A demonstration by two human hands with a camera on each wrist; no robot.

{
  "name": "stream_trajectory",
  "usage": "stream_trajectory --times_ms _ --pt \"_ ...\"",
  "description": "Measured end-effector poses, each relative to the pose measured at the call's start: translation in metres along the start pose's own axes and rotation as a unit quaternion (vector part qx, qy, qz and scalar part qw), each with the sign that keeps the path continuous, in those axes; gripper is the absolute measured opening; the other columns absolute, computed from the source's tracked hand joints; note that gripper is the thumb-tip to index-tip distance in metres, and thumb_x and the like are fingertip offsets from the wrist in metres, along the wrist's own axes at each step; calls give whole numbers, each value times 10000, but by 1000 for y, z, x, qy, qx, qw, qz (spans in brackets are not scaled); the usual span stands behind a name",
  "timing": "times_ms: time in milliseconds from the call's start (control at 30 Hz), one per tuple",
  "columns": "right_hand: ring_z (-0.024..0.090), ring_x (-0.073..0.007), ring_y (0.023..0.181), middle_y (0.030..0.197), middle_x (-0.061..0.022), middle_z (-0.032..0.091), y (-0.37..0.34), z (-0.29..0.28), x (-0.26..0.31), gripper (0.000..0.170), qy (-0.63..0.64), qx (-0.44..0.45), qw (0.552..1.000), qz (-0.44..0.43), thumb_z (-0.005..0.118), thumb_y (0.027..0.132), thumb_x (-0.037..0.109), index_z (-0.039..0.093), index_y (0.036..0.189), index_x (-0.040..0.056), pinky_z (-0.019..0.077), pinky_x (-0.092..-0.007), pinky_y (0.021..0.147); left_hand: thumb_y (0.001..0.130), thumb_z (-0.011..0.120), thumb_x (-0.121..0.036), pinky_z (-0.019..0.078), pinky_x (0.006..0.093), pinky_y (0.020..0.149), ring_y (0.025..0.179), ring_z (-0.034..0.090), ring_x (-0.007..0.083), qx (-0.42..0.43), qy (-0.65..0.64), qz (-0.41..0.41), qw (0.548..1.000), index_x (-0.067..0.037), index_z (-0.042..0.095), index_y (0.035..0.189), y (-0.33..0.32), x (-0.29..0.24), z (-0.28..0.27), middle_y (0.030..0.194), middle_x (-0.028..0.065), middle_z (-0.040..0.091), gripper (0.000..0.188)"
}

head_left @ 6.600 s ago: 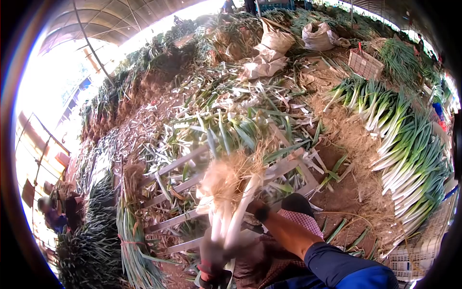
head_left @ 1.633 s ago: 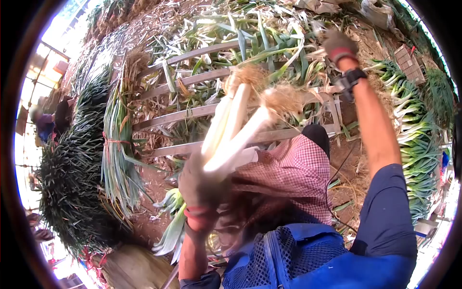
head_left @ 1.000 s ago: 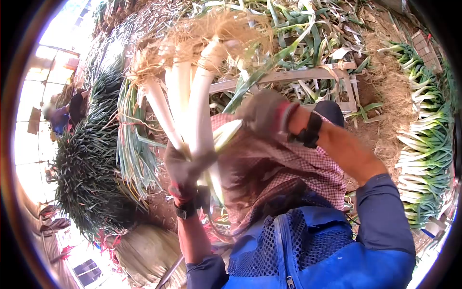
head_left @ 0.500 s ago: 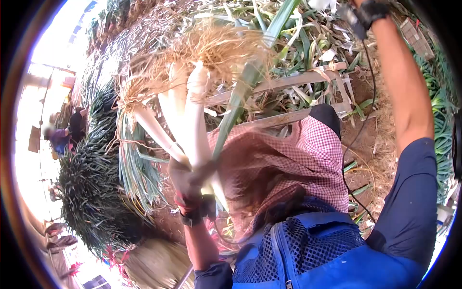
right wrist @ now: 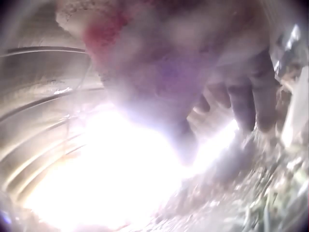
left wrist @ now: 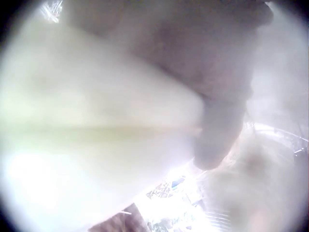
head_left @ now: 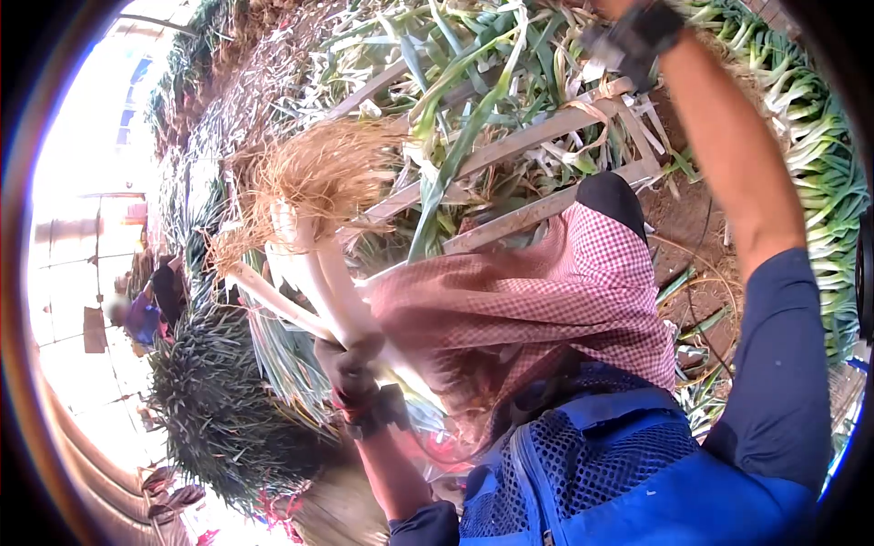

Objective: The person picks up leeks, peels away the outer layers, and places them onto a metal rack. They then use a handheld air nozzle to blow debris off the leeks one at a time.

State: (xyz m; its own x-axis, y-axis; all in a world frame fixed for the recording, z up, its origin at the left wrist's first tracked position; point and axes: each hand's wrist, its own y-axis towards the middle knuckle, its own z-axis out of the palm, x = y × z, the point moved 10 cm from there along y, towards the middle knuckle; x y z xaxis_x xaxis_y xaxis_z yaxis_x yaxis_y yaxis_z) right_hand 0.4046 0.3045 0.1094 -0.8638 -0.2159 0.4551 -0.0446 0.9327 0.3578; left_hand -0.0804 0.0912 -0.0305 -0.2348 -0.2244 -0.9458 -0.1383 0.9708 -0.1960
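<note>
Your left hand (head_left: 350, 359) curls round a handful of leeks (head_left: 332, 282), well above the ground and just left of your lap, white shafts slanting up and their shaggy roots (head_left: 319, 173) uppermost. Expect them to be fairly light but top-heavy at that end; the shafts should feel firm and smooth, perhaps slippery, and could snap or bruise if you squeeze hard. The grip sits low on the shafts, the sound place to hold; the roots are soft and would give poor purchase. One thinner stalk splays out to the left, so it may work loose.

Your right hand (right wrist: 193, 63) holds nothing you can see: its fingers hang fairly straight and slightly apart, though glare blurs the thumb side.

Around you, from the left: another person (head_left: 141, 314), then a dark heap of green leaves (head_left: 218, 419) behind the leeks. A checked cloth (head_left: 519, 291) covers your lap. Beyond it, a slatted frame (head_left: 523, 141) stands among loose trimmings (head_left: 546, 64), with a long leaf (head_left: 455, 168) trailing across its rails, likely to snag the roots. At far right lies a row of leeks with green tops (head_left: 819, 182).
</note>
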Motion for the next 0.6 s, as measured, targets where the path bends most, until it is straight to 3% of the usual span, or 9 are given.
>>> stream_trajectory --times_ms 67,100,133,167,200,367,433,567,600 --pt "656 -399 1298 1557 -162 602 -26 131 18 717 174 73 977 -99 779 930 346 549 1550 67 520 -467 1127 614 776 -158 523 351 724 745 633 200 22 4 -2 1000 23 701 1050 -2 -4 8 857 28 671 478" --pt "655 -408 1293 1625 -167 528 -51 177 47 765 -73 -75 964 -243 818 895 455 596 1515 66 542 -483 1096 600 773 -159 523 352 726 763 640 208 41 44 -24 998 20 697 1077 3 3 0 875 31 674 516" --pt "623 -392 1343 1607 -201 533 -73 198 84 782 -50 255 958 -124 823 903 459 580 1511 31 519 -471 1131 600 773 -159 523 352 726 763 640 208 39 47 -22 998 20 697 1077 4 5 0 875 31 674 516" --pt "588 -357 1392 1587 -224 539 -99 212 97 740 75 378 921 -67 746 962 404 519 1535 -5 486 -449 1165 598 774 -156 523 350 725 775 643 209 56 33 -9 998 18 695 1094 4 3 5 886 33 676 532" --pt "569 -333 1409 1553 -223 571 -111 292 91 650 235 227 934 -147 671 1011 409 563 1471 -37 462 -432 1183 596 775 -153 523 349 724 787 645 211 74 18 5 997 17 693 1111 5 0 9 896 35 677 549" --pt "618 -297 1204 1362 -196 634 -141 335 135 460 234 217 948 -10 668 1006 325 642 1327 -3 500 -410 1025 592 778 -143 527 340 729 799 652 206 130 9 -2 992 13 698 1122 8 -15 34 905 25 685 558" --pt "637 -282 1122 1285 -185 660 -138 333 133 386 230 202 952 0 666 1004 291 673 1269 11 515 -402 962 697 750 -139 526 299 627 702 674 146 168 -5 44 985 29 737 1065 7 -28 46 836 19 723 404" --pt "676 -254 958 1132 -164 711 -80 276 23 252 199 131 970 47 664 1000 224 736 1154 38 546 -384 835 631 810 -125 551 323 673 755 707 174 202 68 39 976 23 789 1023 20 -4 27 856 37 749 419" --pt "686 -246 917 1093 -158 723 -64 249 -16 223 193 91 973 82 663 999 207 752 1125 45 553 -380 803 619 827 -112 562 332 684 757 715 186 157 104 -56 980 9 797 1042 15 -8 32 863 34 757 441"
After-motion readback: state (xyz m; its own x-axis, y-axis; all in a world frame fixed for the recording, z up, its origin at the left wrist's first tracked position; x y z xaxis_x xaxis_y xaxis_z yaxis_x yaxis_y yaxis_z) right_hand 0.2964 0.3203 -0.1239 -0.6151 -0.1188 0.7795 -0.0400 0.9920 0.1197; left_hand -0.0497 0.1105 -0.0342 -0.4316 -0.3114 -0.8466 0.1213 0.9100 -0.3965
